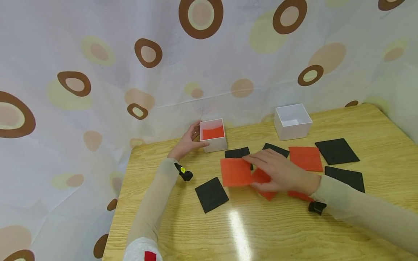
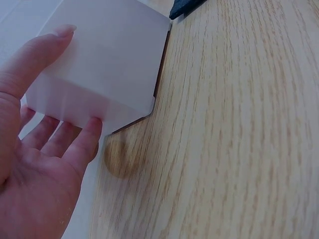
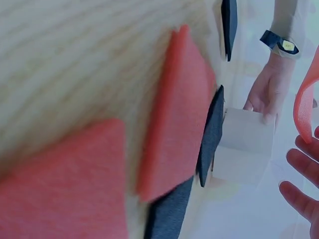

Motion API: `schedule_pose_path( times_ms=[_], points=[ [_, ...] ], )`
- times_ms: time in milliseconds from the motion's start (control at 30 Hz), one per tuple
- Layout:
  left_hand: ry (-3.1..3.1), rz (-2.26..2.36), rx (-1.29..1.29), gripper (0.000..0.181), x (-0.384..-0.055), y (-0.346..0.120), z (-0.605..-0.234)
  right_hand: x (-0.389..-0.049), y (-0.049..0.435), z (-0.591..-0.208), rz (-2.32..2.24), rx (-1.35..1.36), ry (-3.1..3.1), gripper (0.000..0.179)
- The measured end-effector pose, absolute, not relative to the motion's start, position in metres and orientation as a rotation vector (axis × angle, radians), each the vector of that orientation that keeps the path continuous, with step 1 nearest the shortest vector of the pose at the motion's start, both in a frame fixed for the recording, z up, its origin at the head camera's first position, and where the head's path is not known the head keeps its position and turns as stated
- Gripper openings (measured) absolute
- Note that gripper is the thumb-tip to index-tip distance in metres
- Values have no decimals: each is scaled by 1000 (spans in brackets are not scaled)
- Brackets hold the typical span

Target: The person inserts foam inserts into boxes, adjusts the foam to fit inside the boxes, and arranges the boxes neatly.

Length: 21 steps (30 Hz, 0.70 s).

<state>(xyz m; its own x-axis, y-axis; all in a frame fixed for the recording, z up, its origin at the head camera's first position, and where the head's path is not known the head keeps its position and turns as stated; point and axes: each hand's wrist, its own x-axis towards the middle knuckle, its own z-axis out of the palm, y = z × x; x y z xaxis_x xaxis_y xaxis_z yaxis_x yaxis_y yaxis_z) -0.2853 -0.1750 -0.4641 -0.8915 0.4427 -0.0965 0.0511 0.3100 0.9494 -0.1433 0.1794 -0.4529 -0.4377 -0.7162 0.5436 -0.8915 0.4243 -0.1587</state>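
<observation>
My left hand holds a white square box at its left corner. In the left wrist view the thumb lies on one face of the box and the fingers press the adjoining side. Inside the box a red cloth square shows. My right hand pinches another red cloth square by its right edge, above the table; in the right wrist view the held cloth bends at the fingers. Under that hand lies one more red square, partly hidden.
A second white box stands at the back right, with no cloth visible inside. Black squares lie about the wooden table, several of them to the right. A red square sits among those. A patterned curtain hangs behind.
</observation>
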Motion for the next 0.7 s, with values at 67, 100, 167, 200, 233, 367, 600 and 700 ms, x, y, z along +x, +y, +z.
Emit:
schedule_pose_path(
  times_ms=[67, 100, 167, 200, 233, 367, 600, 700],
  points=[
    [2243, 1606, 447, 96, -285, -175, -464, -146, 177, -449, 607, 1367, -2277, 69],
    [2245, 1604, 446, 96, -285, -175, -464, -148, 176, -448, 608, 1361, -2279, 69],
    [2242, 1606, 444, 96, -286, -176, -464, -152, 175, -444, 603, 1357, -2285, 70],
    [2243, 1605, 442, 96, -286, -176, -464, -155, 174, -442, 603, 1357, -2289, 70],
    [2243, 1603, 440, 96, -286, -176, -464, -158, 173, -440, 604, 1358, -2290, 71],
    [2236, 1606, 430, 97, -286, -176, -464, -173, 170, -432, 589, 1367, -2306, 72],
    [2242, 1587, 429, 99, -285, -176, -463, -204, 164, -421, 519, 1381, -2346, 73],
    [2242, 1585, 440, 98, -286, -176, -464, -217, 160, -415, 489, 1383, -2357, 69]
  ],
)
